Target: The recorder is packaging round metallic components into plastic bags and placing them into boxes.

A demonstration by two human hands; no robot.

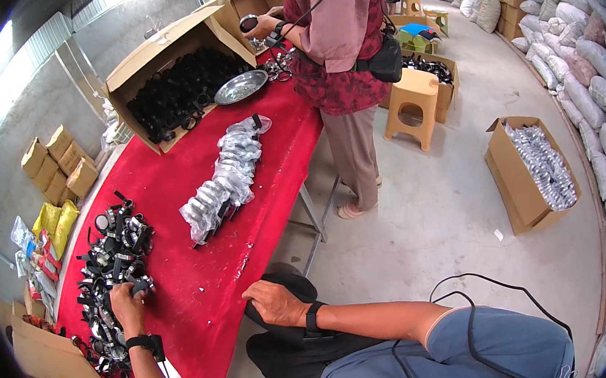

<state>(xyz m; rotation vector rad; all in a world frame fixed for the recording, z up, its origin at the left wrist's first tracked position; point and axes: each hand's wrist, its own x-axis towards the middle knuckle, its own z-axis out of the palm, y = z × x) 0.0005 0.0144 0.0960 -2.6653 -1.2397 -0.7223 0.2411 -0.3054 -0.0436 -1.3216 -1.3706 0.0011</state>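
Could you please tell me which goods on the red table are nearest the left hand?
The loose black-and-silver pile on the left, where the left hand is; the wrapped row and boxed black goods lie farther off.

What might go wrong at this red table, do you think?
Some loose pieces in the black-and-silver pile might slip off, since it sits near the left edge of the table. Their black straps look jumbled, so pulling one with the left hand could drag others. The row of plastic-wrapped pieces might slide apart if bumped.
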